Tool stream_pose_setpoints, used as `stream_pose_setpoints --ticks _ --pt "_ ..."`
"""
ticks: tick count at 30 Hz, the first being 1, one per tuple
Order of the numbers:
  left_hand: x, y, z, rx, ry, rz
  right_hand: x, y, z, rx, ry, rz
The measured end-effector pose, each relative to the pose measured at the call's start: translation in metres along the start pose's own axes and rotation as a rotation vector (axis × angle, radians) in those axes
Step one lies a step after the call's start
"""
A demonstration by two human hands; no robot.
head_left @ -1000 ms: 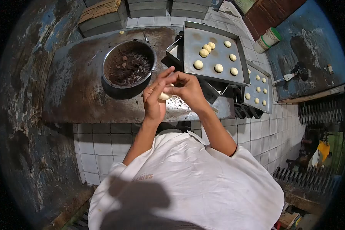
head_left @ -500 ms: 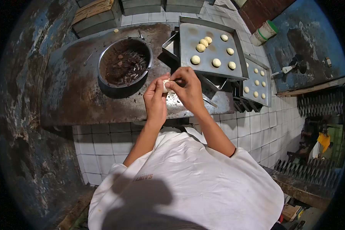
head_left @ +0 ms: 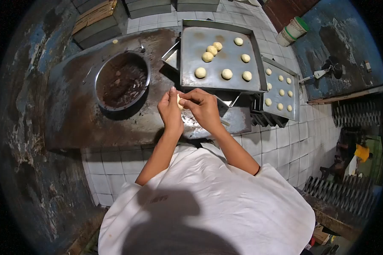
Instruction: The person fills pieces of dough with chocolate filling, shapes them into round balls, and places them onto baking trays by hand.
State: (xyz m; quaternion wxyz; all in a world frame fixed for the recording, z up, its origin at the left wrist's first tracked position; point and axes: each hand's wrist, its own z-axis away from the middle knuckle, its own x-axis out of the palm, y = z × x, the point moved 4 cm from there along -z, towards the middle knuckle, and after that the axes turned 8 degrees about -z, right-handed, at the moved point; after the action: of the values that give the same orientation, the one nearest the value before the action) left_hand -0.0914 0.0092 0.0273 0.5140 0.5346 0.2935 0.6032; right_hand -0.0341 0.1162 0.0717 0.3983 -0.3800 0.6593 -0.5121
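Between my two hands, over the front part of the table, is a small pale piece of dough (head_left: 180,102). My left hand (head_left: 170,112) cradles it with the thumb pointing up. My right hand (head_left: 202,109) pinches its other side with thumb and fingertips, and the fingers hide most of the dough. Just beyond my right hand, several round dough balls (head_left: 227,74) sit on a metal tray (head_left: 253,87); three of them touch in a row. To the left of my hands stands a round metal bowl (head_left: 149,83) holding dark brown crumbly filling with bits in it.
The worn metal table (head_left: 72,114) carries the bowl and the stacked trays. A second tray (head_left: 292,111) with several dough balls is at the right. A white bucket with a green lid (head_left: 294,32) is farther back. A spoon-like utensil (head_left: 142,49) lies behind the bowl.
The view has shifted, so tray and bowl appear lower and farther left. My hands stay together on the dough, with the left thumb now more upright.
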Motion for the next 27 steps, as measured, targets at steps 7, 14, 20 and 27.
stream_pose_setpoints --ticks 7,14,20,27 --pt "0.064 -0.021 -0.009 0.173 -0.165 -0.259 -0.068 0.045 -0.032 0.248 0.019 -0.098" --pt "0.083 -0.02 -0.026 0.395 -0.259 -0.807 -0.089 0.088 -0.075 0.732 -0.772 -0.48" --pt "-0.025 -0.027 0.006 0.21 0.198 -0.655 -0.124 0.107 -0.278 -0.128 -0.439 0.493" --pt "-0.116 -0.021 0.114 0.124 0.683 -0.836 -0.103 0.28 -0.37 -0.329 -0.302 0.981"
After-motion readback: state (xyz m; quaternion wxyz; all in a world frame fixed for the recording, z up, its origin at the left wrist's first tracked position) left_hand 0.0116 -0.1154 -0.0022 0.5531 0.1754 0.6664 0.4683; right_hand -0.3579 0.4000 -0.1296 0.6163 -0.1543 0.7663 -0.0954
